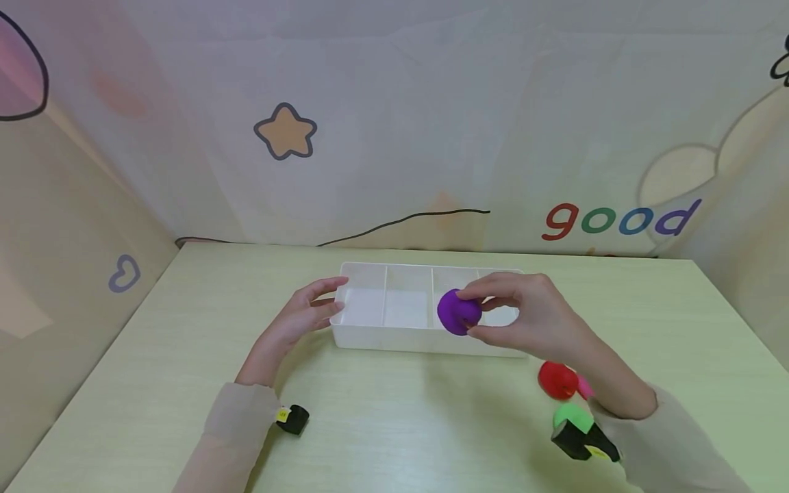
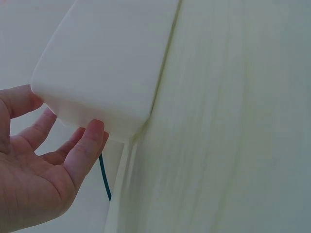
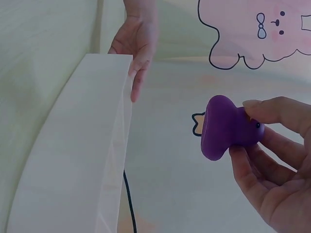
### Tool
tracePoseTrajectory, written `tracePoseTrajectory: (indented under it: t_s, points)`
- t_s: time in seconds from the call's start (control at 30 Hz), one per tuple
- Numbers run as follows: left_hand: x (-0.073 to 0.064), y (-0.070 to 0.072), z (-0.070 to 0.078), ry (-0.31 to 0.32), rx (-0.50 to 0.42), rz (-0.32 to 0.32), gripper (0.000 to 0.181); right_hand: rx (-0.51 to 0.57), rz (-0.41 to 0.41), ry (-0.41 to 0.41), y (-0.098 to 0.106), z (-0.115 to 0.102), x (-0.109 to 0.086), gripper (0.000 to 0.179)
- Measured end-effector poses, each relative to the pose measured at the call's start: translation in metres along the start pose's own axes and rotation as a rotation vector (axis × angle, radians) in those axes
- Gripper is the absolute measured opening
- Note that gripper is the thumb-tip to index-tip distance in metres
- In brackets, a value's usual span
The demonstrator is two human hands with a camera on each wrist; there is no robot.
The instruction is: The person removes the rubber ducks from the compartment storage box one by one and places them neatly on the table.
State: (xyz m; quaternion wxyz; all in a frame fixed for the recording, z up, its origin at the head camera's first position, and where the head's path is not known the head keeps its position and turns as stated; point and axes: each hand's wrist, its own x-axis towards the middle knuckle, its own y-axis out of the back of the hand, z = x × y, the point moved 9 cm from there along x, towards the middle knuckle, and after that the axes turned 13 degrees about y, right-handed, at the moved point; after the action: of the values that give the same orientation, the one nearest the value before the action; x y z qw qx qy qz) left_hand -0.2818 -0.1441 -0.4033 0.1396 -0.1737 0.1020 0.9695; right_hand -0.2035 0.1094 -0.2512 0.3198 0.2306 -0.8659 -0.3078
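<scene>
My right hand (image 1: 524, 311) pinches a purple rubber duck (image 1: 455, 313) between thumb and fingers, over the front of a white divided box (image 1: 425, 339). In the right wrist view the duck (image 3: 218, 128) is gripped by its head, a dark eye beside the fingers, its body facing the box (image 3: 73, 141). At the box's left end, my left hand (image 1: 302, 311) has its fingers spread, fingertips against the end wall. The left wrist view puts those fingertips (image 2: 96, 130) on the lower part of that wall (image 2: 92, 116).
Near my right forearm lie a red toy (image 1: 557, 381), a pink one (image 1: 584, 387) partly hidden by the arm, and a green one (image 1: 573, 415) partly behind the black wrist camera (image 1: 582, 441). Behind the table (image 1: 382, 418) hangs a printed cloth backdrop (image 1: 401, 137).
</scene>
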Motion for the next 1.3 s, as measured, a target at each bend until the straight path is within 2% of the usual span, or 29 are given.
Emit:
tracePoseTrajectory:
  t_s: [0.17,0.5,0.73,0.93,1.2,1.3]
  points:
    - [0.0,0.0,-0.001,0.001,0.006,0.006,0.049,0.002,-0.001,-0.082,0.003,0.008,-0.015,0.036]
    - [-0.001,0.0,0.0,-0.005,0.007,-0.006,0.049,0.088,0.03,-0.111,0.01,0.028,-0.049,0.036]
    - [-0.003,0.0,0.001,-0.017,0.011,-0.007,0.049,0.123,0.056,-0.095,0.015,0.037,-0.07,0.036]
    - [-0.002,-0.001,0.0,-0.01,0.009,-0.004,0.049,0.122,0.058,-0.168,0.02,0.05,-0.095,0.036]
    - [-0.002,0.0,0.001,-0.018,0.007,-0.006,0.048,0.075,0.084,-0.134,0.03,0.055,-0.123,0.041]
    - [-0.002,0.0,0.002,-0.02,0.007,-0.007,0.048,0.031,0.102,-0.097,0.035,0.056,-0.132,0.043]
